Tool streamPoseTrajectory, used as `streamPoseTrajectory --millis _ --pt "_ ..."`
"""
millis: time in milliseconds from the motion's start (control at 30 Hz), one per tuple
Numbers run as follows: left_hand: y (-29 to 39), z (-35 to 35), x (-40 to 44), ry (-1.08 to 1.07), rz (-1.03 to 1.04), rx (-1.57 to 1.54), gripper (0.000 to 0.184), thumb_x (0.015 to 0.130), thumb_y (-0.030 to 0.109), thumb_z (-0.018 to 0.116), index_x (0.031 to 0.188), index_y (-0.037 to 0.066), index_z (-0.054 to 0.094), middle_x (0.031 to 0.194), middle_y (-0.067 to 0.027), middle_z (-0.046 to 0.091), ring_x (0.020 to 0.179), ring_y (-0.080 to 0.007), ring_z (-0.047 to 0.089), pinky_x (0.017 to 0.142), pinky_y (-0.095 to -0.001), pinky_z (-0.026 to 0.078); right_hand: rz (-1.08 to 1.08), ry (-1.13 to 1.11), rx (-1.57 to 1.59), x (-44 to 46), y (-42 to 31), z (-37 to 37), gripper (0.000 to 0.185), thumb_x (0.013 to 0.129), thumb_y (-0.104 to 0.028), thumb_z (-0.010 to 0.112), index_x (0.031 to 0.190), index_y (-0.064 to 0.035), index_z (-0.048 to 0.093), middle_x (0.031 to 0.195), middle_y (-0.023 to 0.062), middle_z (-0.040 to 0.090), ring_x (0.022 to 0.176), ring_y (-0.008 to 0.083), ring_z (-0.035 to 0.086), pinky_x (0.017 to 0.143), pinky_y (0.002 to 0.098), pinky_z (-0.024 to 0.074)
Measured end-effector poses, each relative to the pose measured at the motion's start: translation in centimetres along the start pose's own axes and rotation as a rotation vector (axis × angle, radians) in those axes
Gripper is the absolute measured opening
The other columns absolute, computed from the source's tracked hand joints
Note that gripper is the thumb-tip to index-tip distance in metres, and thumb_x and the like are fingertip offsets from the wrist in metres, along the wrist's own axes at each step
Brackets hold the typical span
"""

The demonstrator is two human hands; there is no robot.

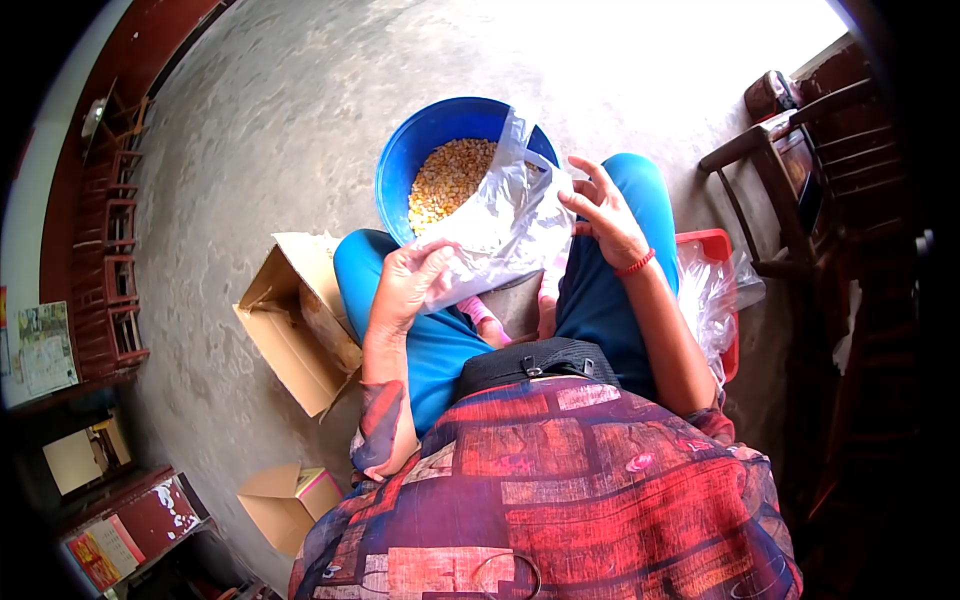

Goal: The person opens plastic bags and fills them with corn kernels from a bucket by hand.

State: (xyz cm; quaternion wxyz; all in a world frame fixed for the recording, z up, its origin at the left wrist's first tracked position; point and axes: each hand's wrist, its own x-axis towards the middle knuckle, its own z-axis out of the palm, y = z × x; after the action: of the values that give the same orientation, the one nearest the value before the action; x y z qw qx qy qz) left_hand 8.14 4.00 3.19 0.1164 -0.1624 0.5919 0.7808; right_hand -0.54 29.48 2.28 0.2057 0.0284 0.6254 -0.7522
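Note:
A thin whitish see-through plastic bag (510,222) hangs between my hands, over the near right part of a blue bucket (393,180). Yellow corn kernels (450,178) lie inside the bucket, partly hidden behind the bag. My left hand (408,282) pinches the bag's lower left edge between thumb and fingers. At the bag's right side is my right hand (608,218), its fingers spread and curved; the fingertips are close to the plastic, and I cannot tell whether they touch it. A red bracelet (636,263) circles my right wrist.
To my left stands an open cardboard box (290,340) with something inside; a smaller box (275,505) sits nearer. Right of my knee is a red basket (712,240) with clear plastic bags (705,300). A wooden chair (770,170) stands at right, more wooden furniture (120,240) far left.

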Motion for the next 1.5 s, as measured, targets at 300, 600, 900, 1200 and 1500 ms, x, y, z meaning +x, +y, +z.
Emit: streamPoseTrajectory --millis 300,600,900,1200,1500 --pt "1.6 2.3 -1.6 -0.183 0.135 0.178 0.026 0.075 0.013 0.068 0.097 0.001 0.061 0.079 0.0026 0.059 0.069 -0.0037 0.052 0.063 -0.0194 0.043 -0.324 0.078 0.040 -1.3 -2.3 -1.8 0.016 0.083 -0.005 0.051 0.097 -0.0018 0.057 0.079 0.0022 0.057 0.069 0.0078 0.053 0.062 0.0199 0.0417" --pt "0.4 3.1 -0.1 -0.164 0.131 -0.052 0.018 0.075 -0.003 0.062 0.086 0.007 0.052 0.083 -0.0008 0.059 0.077 -0.0085 0.056 0.069 -0.0218 0.048 -0.238 0.221 0.091 -6.7 -2.3 -10.4 0.021 0.076 0.001 0.047 0.095 -0.0013 0.055 0.082 0.0006 0.056 0.071 0.0067 0.053 0.065 0.0190 0.0431" --pt "-0.4 2.4 1.2 -0.029 0.092 0.048 0.031 0.075 0.001 0.064 0.102 0.007 0.052 0.087 -0.0022 0.058 0.069 -0.0062 0.056 0.050 -0.0158 0.044 -0.320 0.589 -0.539 -7.6 0.1 -11.4 0.012 0.078 -0.002 0.051 0.087 -0.0010 0.058 0.086 0.0055 0.056 0.083 0.0124 0.055 0.073 0.0236 0.0431" --pt "0.2 2.4 1.4 0.155 0.443 -0.033 0.045 0.073 -0.010 0.056 0.115 0.005 0.048 0.097 -0.0034 0.056 0.078 -0.0070 0.052 0.064 -0.0189 0.044 -0.325 0.323 -1.009 -4.8 -2.4 -6.2 0.034 0.072 -0.017 0.067 0.101 -0.0048 0.053 0.069 0.0072 0.054 0.067 0.0180 0.055 0.063 0.0299 0.0466" --pt "-0.2 2.0 2.1 0.195 0.374 -0.213 0.039 0.080 0.003 0.058 0.117 0.001 0.045 0.103 -0.0079 0.058 0.081 -0.0111 0.056 0.065 -0.0198 0.047 -0.156 0.263 -0.765 -6.0 -1.0 -7.0 0.013 0.077 -0.009 0.062 0.080 -0.0018 0.052 0.055 -0.0021 0.044 0.051 0.0041 0.041 0.048 0.0209 0.0361"
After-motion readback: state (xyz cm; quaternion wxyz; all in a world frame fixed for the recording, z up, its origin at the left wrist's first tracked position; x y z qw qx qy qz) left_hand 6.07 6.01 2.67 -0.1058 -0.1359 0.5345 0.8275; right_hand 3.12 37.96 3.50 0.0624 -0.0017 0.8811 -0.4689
